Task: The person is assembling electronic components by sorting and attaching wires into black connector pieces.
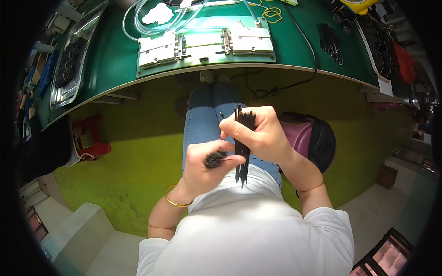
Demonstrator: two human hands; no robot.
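Note:
My left hand (202, 163) is closed around a bundle of thin black wire-like pieces (215, 158), whose cut ends point up from the fist. Its thumb stretches right, against a second bundle. That bundle of thin, straight black wire-like pieces (241, 158) stands nearly upright in my right hand (260, 133), with the fingers closed on it. A single black piece (222, 114) pokes out by the right hand's fingertips. Both hands are above my lap, close together, in front of the bench. Whether the pieces are wires or tubes I cannot tell.
On the green bench (113, 60) sits a metal fixture (202, 43) with clear hoses (131, 23). A pile of similar black pieces (329, 43) lies to its right. Trays of black coils stand at both sides, including a metal tray (57, 99). A red stool (94, 138) is left.

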